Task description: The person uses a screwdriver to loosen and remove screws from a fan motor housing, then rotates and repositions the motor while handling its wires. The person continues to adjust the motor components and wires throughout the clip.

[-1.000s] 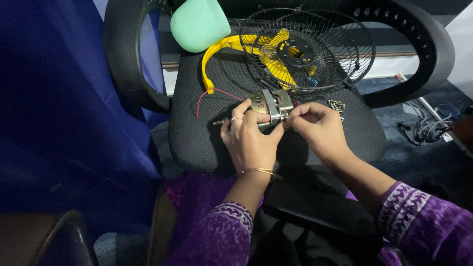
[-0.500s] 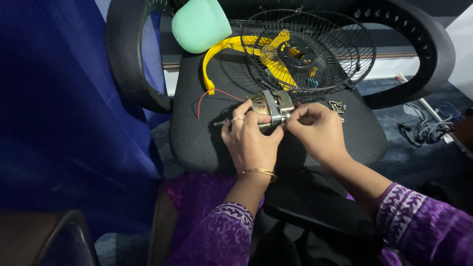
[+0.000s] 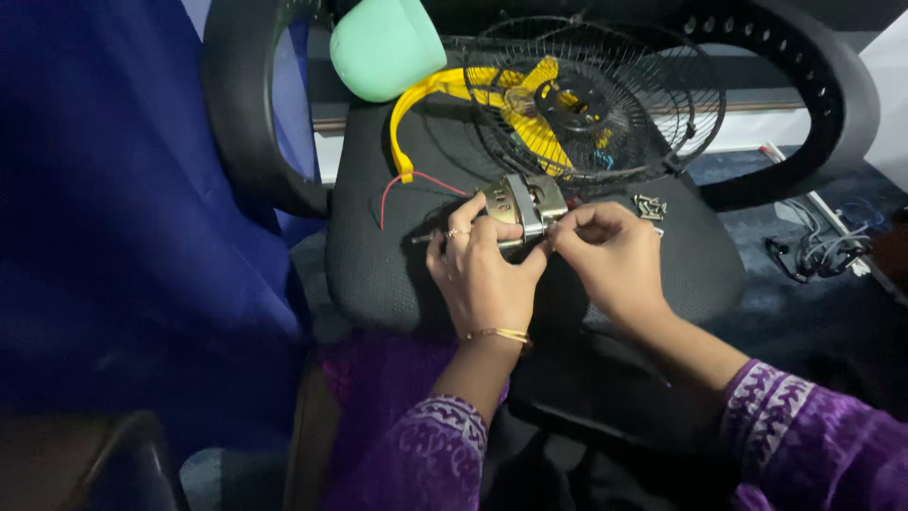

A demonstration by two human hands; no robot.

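A small silver fan motor (image 3: pixel 523 202) with a red wire (image 3: pixel 405 186) rests on the black mesh seat of an office chair (image 3: pixel 378 265). My left hand (image 3: pixel 480 274) grips the motor from the near side, fingers curled over its left end. My right hand (image 3: pixel 613 255) pinches at the motor's right end with thumb and forefinger; what it pinches is too small to tell. A short shaft sticks out to the left of the motor.
Behind the motor lie a black wire fan guard (image 3: pixel 653 104), yellow fan blades (image 3: pixel 530 114) and a yellow curved part (image 3: pixel 407 123). A mint-green housing (image 3: pixel 383 47) sits at the back left. Loose screws (image 3: pixel 651 206) lie right of my hands. Blue cloth (image 3: pixel 123 218) hangs left; cables (image 3: pixel 813 251) lie right.
Both hands stay on the motor with only slight finger movement; the view has shifted a little.
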